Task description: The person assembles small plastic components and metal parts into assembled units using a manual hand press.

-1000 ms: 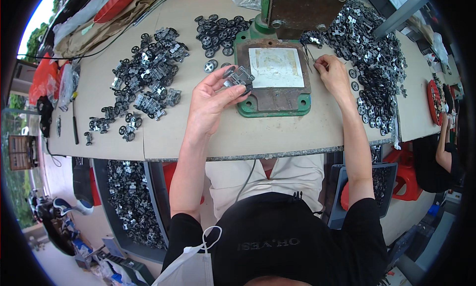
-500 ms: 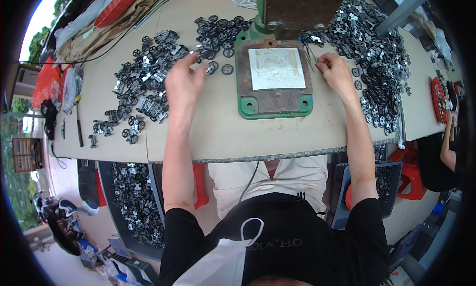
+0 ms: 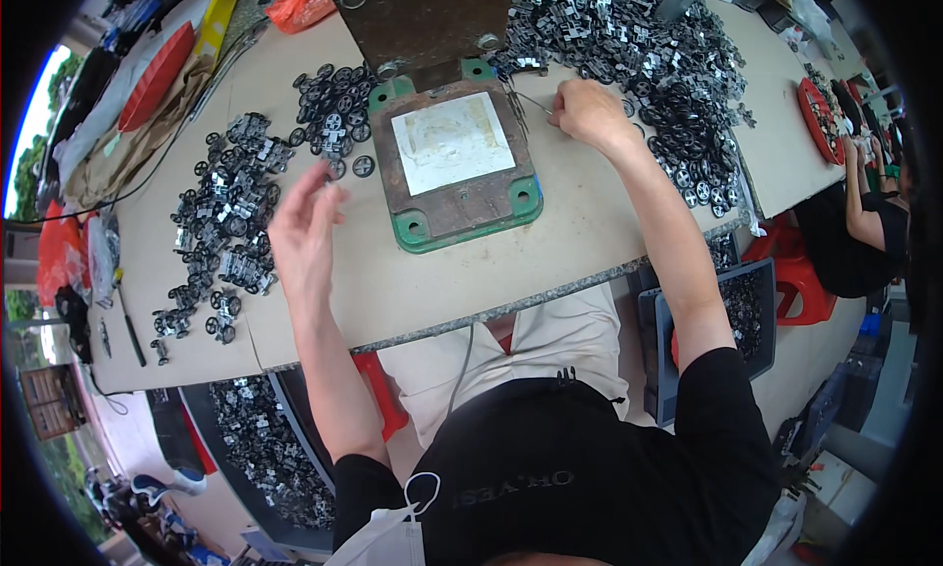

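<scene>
Where fingers (image 3: 312, 188) splay: spoked black wheels (image 3: 334, 124).

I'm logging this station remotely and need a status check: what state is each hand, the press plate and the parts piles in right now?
left hand: open, fingers spread, blurred, holding nothing.
right hand: closed on a thin metal wire tool.
green press base: flat on the table, its pale plate bare.
left parts pile: loose, spread on the cardboard.
wheel cluster: loose, beside the base.
right parts pile: heaped, loose.

left hand (image 3: 303, 234) hovers open beside black parts (image 3: 228, 227).
</scene>
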`<state>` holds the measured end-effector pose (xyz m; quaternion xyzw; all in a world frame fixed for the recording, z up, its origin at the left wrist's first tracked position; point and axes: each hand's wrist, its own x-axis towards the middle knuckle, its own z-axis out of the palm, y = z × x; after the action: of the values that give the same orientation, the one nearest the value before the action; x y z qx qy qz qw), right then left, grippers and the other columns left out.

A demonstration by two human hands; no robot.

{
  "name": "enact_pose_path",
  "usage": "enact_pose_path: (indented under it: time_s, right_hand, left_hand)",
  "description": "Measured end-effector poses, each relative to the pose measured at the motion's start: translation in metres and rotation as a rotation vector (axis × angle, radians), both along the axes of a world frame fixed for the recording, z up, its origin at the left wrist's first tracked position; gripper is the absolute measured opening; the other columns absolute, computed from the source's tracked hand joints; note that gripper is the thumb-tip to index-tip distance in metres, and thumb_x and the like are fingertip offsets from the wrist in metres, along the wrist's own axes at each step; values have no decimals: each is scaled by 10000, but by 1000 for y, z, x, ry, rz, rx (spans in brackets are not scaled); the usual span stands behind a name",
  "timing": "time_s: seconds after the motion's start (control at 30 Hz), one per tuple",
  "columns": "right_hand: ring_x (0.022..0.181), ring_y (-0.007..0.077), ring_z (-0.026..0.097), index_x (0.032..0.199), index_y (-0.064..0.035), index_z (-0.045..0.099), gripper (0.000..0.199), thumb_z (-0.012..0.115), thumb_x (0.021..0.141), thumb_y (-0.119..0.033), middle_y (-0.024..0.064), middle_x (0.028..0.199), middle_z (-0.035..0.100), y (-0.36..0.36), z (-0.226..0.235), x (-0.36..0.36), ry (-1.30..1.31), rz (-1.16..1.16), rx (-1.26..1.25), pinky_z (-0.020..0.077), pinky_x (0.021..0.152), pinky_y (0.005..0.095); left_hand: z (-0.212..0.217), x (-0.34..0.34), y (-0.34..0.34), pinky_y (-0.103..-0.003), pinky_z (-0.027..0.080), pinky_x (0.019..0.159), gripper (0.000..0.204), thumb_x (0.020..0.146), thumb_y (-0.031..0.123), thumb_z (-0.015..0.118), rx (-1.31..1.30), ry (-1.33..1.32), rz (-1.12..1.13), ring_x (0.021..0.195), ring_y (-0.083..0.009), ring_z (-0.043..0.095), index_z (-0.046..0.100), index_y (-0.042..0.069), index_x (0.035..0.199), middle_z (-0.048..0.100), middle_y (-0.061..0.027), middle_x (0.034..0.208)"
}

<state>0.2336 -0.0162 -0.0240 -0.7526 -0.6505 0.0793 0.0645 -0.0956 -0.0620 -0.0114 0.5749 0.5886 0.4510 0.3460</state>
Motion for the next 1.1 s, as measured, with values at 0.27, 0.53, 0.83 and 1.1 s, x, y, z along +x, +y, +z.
enact_pose_path:
  time_s: [0.27, 0.53, 0.83, 1.1]
  right_hand:
    - [745, 301, 604, 875, -7, 601, 133, 549, 771, -71, 160, 768, 630, -26, 6, 8, 155, 130, 3, 459, 675, 374]
    - [651, 68, 555, 939, 26, 602, 150, 566, 835, -76, 32, 799, 624, -89, 27, -37, 1276, 217, 17, 450, 585, 211]
    - [786, 74, 581, 926, 29, 573, 115, 601, 820, -5, 38, 852, 603, -120, 17, -79, 1581, 287, 30, 482, 670, 201]
    - [739, 78, 594, 912, 16, 578, 97, 596, 820, -6, 34, 816, 613, -122, 14, -81, 1449, 364, 40, 480, 634, 205]
  left_hand:
    - [-34, 54, -70, -268, 512, 788, 346, 885, 52, 512, -380, -1097, -549, 949, -229, 600, 472, -4, 1224, 545, -184, 1158]
    - [-49, 72, -76, -284, 521, 832, 385, 878, 91, 541, -520, -1362, -558, 982, -252, 594, 454, 18, 1245, 531, -196, 1177]
    - [-50, 75, -80, -294, 518, 831, 332, 882, 61, 530, -554, -1420, -577, 952, -248, 609, 491, 7, 1207, 588, -150, 1087]
    - [-46, 76, -82, -302, 523, 815, 319, 888, 64, 521, -544, -1388, -553, 916, -236, 621, 498, 1, 1199, 605, -129, 1050]
